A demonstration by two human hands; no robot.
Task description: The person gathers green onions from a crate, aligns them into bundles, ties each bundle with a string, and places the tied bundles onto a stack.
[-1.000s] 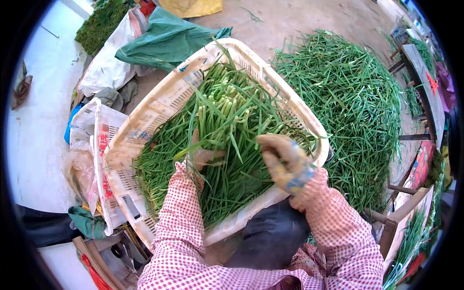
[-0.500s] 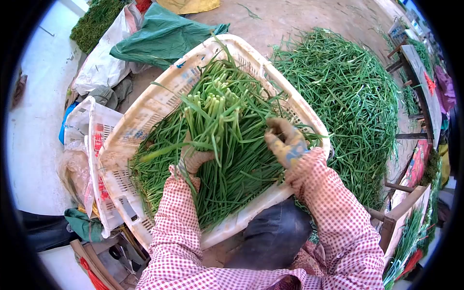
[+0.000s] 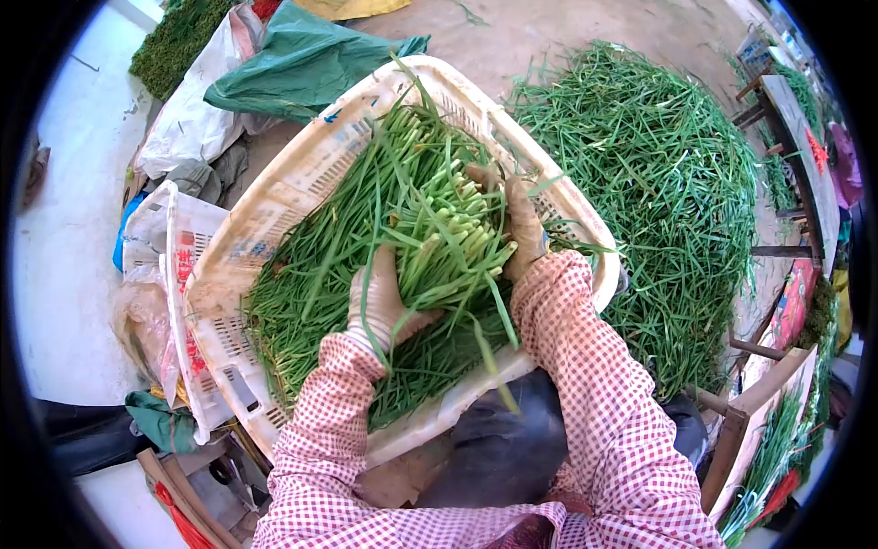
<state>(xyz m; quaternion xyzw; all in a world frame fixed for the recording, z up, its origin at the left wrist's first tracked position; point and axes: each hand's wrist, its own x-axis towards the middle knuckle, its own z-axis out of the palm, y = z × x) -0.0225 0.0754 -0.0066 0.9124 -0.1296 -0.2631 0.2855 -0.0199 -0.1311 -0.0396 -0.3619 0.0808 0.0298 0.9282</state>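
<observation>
A bundle of green stalks point(image 3: 448, 242), its pale cut ends facing up, is held between my two gloved hands over a white plastic basket point(image 3: 242, 220). My left hand point(image 3: 387, 297) is wrapped round the bundle's lower left side, thumb up. On the upper right, my right hand point(image 3: 517, 215) presses against the stalks, its fingers partly behind them. More long green leaves point(image 3: 311, 311) fill the basket beneath. Loose leaves hang over my left hand and down from the bundle.
A large heap of green leaves point(image 3: 649, 210) lies on the floor at the right. Green sheeting point(image 3: 302, 69) and a white sack point(image 3: 197, 114) are at the upper left. A second white crate point(image 3: 187, 274) stands left of the basket. A wooden frame point(image 3: 754, 393) is at the lower right.
My right hand has moved up and left from beside the bundle onto its stalks. The bundle has shifted right and tilted, and my left hand has followed slightly to the right.
</observation>
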